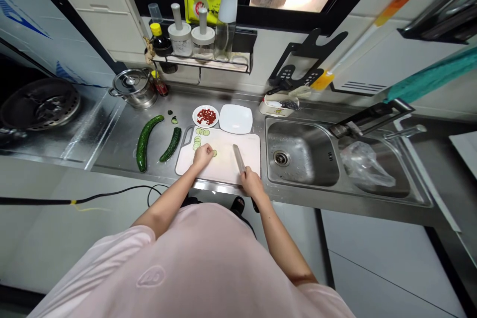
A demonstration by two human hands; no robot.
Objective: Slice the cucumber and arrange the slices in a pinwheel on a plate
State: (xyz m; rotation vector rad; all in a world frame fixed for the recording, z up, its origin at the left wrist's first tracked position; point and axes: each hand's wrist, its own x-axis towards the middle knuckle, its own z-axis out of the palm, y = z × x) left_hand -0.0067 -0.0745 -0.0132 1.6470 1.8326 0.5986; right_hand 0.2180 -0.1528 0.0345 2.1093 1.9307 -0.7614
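Note:
My right hand is wrapped round the handle of a kitchen knife, its blade over the right part of a white cutting board. On the board's left side, my left hand has its fingers pinched together at a cucumber slice. Just beyond that hand lie more cucumber slices, several of them overlapping. Left of the board rest a cut length of cucumber and a longer cucumber, with small cucumber end pieces above them.
Behind the board stand a plate of chopped red pieces and a white square dish. A lidded steel pot is at the back left. To the right is a double sink with a plastic bag. A spice rack hangs above.

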